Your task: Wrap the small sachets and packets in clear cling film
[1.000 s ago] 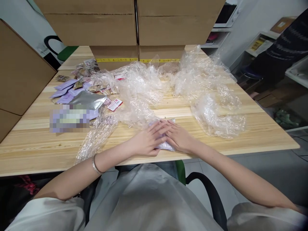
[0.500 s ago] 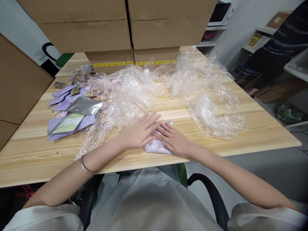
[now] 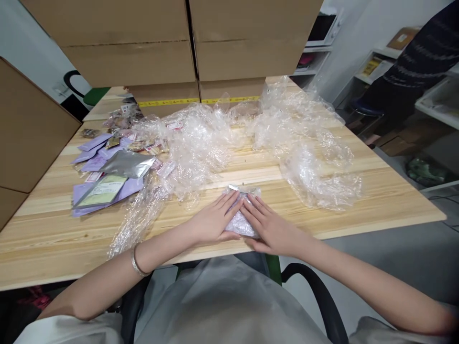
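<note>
A pale lilac packet wrapped in clear plastic (image 3: 241, 223) lies flat near the front edge of the table. My left hand (image 3: 217, 217) rests on its left side, fingers stretched out and flat. From the other side my right hand (image 3: 274, 222) presses on it in the same way, its fingers spread a little. The fingertips of both hands almost meet over the packet's middle, so part of it is hidden. A shiny strip shows at the packet's far end, beyond the fingers.
Crumpled clear plastic wrap (image 3: 201, 143) spreads over the middle, with more wrap (image 3: 319, 177) on the right. Lilac packets (image 3: 95, 142), a silver pouch (image 3: 129, 164) and a green-labelled pouch (image 3: 103, 191) lie left. Cardboard boxes (image 3: 125, 62) stand behind. A person (image 3: 423, 52) is at the right.
My left hand has come down from above the packet and now lies flat on its left side. My right hand has shifted slightly right and nearer me, still on the packet.
</note>
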Action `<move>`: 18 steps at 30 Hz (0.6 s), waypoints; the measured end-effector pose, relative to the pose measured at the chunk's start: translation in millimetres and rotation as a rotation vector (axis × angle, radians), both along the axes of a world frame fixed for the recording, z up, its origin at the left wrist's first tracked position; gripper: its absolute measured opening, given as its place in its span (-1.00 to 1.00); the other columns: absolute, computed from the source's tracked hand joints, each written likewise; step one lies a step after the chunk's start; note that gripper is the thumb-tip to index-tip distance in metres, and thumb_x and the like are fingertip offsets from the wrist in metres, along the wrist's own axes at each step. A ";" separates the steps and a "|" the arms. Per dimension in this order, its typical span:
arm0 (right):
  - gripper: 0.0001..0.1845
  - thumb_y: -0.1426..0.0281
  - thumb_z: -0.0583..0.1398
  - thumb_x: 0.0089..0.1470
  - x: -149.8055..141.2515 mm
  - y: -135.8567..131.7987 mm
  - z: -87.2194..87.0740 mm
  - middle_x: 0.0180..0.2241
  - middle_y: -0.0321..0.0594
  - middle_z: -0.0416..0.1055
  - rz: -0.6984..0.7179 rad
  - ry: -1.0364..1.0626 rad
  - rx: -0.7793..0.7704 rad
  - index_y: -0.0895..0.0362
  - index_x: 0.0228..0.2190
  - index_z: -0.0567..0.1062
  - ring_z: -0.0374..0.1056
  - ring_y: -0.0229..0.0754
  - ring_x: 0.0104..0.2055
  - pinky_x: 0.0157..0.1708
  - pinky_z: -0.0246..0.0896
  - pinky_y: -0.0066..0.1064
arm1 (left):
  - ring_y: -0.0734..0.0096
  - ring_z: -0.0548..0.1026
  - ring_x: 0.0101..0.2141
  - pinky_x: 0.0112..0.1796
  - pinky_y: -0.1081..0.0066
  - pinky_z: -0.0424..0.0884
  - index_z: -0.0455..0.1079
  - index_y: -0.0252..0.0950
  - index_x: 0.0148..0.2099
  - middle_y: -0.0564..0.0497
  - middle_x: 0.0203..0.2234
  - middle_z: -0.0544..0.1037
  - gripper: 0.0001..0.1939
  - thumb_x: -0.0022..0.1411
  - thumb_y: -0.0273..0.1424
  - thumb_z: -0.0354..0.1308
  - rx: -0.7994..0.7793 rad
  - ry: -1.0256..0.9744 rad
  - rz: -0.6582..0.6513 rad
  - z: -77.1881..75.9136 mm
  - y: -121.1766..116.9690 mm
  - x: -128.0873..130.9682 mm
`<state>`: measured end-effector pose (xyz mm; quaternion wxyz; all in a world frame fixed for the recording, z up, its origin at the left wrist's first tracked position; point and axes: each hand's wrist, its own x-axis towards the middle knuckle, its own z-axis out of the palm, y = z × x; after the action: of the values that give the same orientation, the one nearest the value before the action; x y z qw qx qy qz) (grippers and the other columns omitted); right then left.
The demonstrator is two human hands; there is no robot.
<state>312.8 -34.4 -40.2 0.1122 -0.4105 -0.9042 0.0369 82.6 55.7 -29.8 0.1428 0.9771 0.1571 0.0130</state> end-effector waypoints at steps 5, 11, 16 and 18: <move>-0.19 0.30 0.21 0.01 -29.7 -10.6 -0.7 0.24 0.42 0.17 -0.184 -0.050 0.106 0.60 0.18 0.29 -0.02 0.47 0.34 0.25 0.04 0.22 | -0.19 -0.12 0.38 0.32 0.02 -0.07 -0.07 -0.64 0.39 -0.47 0.35 0.03 -0.09 0.22 -0.14 0.14 0.085 0.046 -0.023 2.4 -6.5 7.8; -0.52 0.62 0.08 0.12 -21.8 -5.6 16.9 0.03 0.22 0.48 -0.377 0.059 0.121 0.38 0.07 0.46 0.48 0.16 0.01 -0.07 0.48 -0.09 | -0.10 0.26 0.26 0.23 0.07 0.21 0.09 -0.64 0.32 -0.49 0.22 0.30 -0.37 0.36 -0.30 0.01 0.151 -0.073 -0.004 28.1 -10.5 26.9; -0.73 0.30 0.20 0.18 61.4 -1.0 48.1 -0.29 -0.10 0.59 -0.840 0.907 -0.156 0.10 -0.10 0.54 0.54 -0.02 -0.35 -0.44 0.52 -0.24 | 0.04 0.27 0.26 0.19 0.04 0.30 -0.14 -0.29 0.43 -0.30 0.26 0.30 -0.35 0.42 -0.28 -0.01 0.135 -0.434 0.070 80.3 -2.5 15.7; -0.72 0.28 0.28 0.09 99.2 12.7 57.7 -0.21 -0.11 0.55 -1.067 1.361 -0.153 0.09 -0.14 0.52 0.52 -0.06 -0.28 -0.45 0.53 -0.32 | 0.07 0.33 0.21 0.16 0.04 0.34 -0.15 -0.20 0.43 -0.24 0.21 0.35 -0.36 0.42 -0.31 -0.01 0.075 -0.461 0.124 86.4 1.4 6.1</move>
<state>412.0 -21.7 17.5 0.6030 -0.6749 -0.3223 0.2775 88.7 57.1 56.7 0.1372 0.9415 0.1793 0.2503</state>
